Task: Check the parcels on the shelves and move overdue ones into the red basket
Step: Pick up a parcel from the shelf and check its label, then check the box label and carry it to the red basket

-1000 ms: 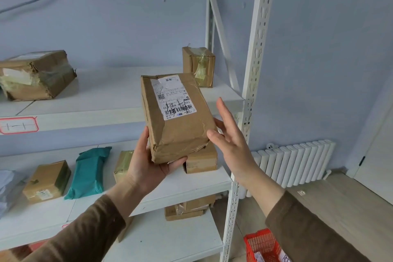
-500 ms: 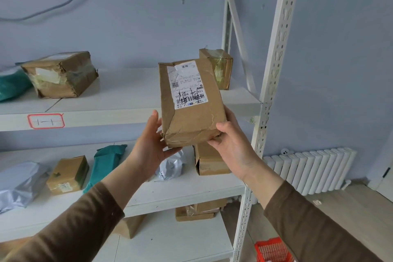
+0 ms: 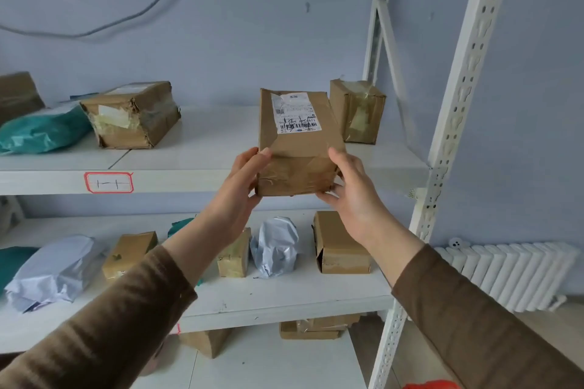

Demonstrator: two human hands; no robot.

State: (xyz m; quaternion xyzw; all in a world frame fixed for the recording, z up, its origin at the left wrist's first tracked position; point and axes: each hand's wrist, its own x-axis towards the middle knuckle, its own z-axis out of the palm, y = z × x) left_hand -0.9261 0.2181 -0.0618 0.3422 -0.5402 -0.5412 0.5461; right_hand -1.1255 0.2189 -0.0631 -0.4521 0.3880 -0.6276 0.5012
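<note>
Reading from left: a glossy teal mailer [image 3: 41, 131] and a crumpled, tape-patched cardboard box [image 3: 132, 115] lie on the white upper shelf [image 3: 202, 178]; a wrinkled silver poly bag [image 3: 52, 271] lies on the shelf below. At centre, the left hand [image 3: 238, 186], wrist bent back, grips the lower left edge of a creased brown paper parcel [image 3: 298, 148] with a white barcode label, held upright in front of the upper shelf. The right hand [image 3: 350, 196] clasps its lower right corner, thumb on the face. Behind the parcel stands a small taped carton [image 3: 358, 110]. At bottom right, a sliver of the red basket [image 3: 431, 385].
</note>
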